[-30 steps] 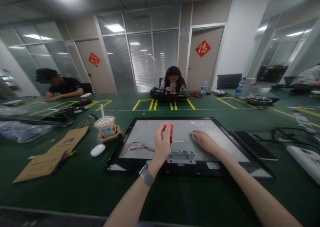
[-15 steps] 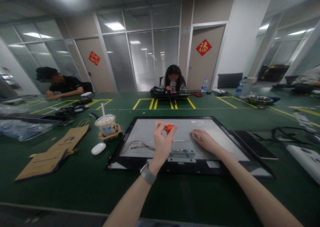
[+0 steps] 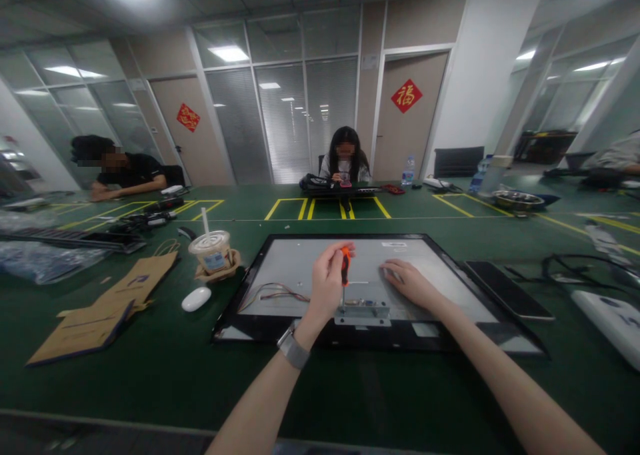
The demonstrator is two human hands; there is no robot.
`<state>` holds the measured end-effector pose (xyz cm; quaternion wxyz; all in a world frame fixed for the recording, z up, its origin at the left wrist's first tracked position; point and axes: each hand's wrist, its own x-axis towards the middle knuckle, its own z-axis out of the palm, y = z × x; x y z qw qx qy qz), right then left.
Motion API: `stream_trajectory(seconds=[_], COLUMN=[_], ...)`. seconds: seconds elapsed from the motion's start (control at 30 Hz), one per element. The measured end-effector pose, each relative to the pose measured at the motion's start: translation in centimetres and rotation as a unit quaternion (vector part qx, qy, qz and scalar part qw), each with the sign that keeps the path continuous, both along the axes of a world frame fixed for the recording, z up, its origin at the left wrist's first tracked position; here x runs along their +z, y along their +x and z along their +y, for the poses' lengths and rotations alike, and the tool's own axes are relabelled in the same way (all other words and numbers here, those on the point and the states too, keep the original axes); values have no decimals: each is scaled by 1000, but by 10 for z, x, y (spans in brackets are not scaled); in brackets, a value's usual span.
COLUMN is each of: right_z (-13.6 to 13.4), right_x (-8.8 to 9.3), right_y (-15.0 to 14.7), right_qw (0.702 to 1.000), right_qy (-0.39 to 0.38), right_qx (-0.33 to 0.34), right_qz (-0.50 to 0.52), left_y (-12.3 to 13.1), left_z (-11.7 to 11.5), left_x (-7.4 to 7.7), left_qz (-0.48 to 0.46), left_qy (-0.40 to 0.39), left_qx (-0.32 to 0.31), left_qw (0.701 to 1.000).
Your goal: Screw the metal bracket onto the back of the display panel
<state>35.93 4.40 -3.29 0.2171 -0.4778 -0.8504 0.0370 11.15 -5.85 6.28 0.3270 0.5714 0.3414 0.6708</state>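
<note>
A monitor panel [image 3: 300, 258] lies face down on the green table, its grey metal back up. My left hand [image 3: 326, 285] is closed round an orange-handled screwdriver [image 3: 345, 268], held upright with its tip at a small metal bracket [image 3: 363, 311] near the panel's front edge. My right hand [image 3: 410, 283] lies flat on the panel's back, fingers stretched out, just right of the screwdriver. Thin coloured wires [image 3: 270, 293] run across the panel to the left of my left hand.
A white mouse [image 3: 196, 299], a lidded drink cup [image 3: 212, 251] and a flattened paper bag [image 3: 100, 305] lie to the left. A dark flat slab [image 3: 505, 288], cables and a white device [image 3: 613, 318] lie to the right. Other people sit at the far side.
My left hand has turned the screwdriver about its axis, the handle tilting and coming back upright. The right hand has stayed on the panel.
</note>
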Motion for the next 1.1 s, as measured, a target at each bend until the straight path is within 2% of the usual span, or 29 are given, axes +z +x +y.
stream_trajectory(seconds=[0.07, 0.23, 0.3, 0.4, 0.53, 0.6, 0.7, 0.77, 0.9, 0.97, 1.0, 1.1], right_z=[1, -1, -2, -3, -3, -3, -2, -2, -2, -3, -3, -5], right_x=[-1, 0, 1, 2, 1, 1, 0, 0, -1, 0, 0, 2], right_y=[0, -1, -2, -2, -2, -2, -3, -3, -3, -3, -3, -4], right_qw=[1000, 1000, 1000, 1000, 1000, 1000, 1000, 1000, 1000, 1000, 1000, 1000], right_qy=[0, 2, 2, -3, -16, -18, -15, -14, -13, -12, -11, -7], right_qx=[0, 2, 0, -4, -16, -19, -19, -17, -18, -16, -15, -9], right_qz=[-2, -3, 1, 4, 4, 1, 0, -4, -5, 4, 8, 13], left_y=[-1, -2, -5, -11, -20, -22, -24, -27, -33, -32, -32, -30], left_z=[1, -2, -3, -2, 1, 3, 3, 1, -3, -4, -4, -4], left_x=[1, 4, 8, 17, 25, 23, 16, 10, 5, 5, 5, 4], left_qz=[21, 91, 103, 136, 189, 202, 181, 171, 151, 139, 134, 129], left_qy=[12, 57, 55, 56, 21, 43, 92, 98, 75, 54, 52, 78], left_qx=[5, 96, 102, 66, -30, -28, 33, 47, -25, -41, -30, 56], left_qw=[1000, 990, 988, 987, 981, 978, 979, 979, 985, 988, 989, 987])
